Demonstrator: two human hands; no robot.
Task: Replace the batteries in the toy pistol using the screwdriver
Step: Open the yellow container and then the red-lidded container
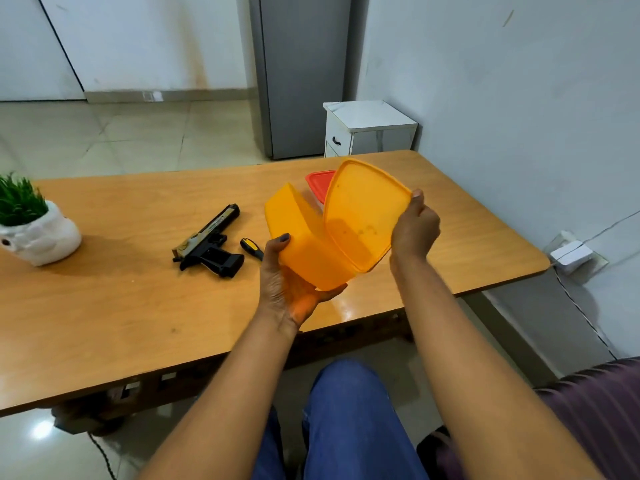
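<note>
Biggest thing I've got in view is the wooden surface (121, 306), running wide across the middle with its far corner off at about 1 o'clock. Behind it there's a grey fridge (304, 74) at 12 o'clock and a small white cabinet (367, 129) just to the right of that.

Next down in size: the yellow container (304, 251), lifted off the surface dead centre and tipped on its side. My left grip (294, 289) cups it from below, thumb up on the near wall, fingers curled under the base. The yellow lid (360, 213) is peeled open and stands tilted up off the container's right edge, and my right grip (415, 230) is pinching its right rim, fingers curled around it. Can't tell what's inside the container from here.

A white pot with a green plant (34, 226) sits at 9 o'clock. The toy pistol (207, 242) lies flat on the surface at roughly 10 o'clock from the container, barrel pointing away from me. The screwdriver (251, 248), yellow and black handle, lies just to the pistol's right, partly hidden by my left thumb. A red lid (318, 183) peeks out behind the yellow one at 12 o'clock
</note>
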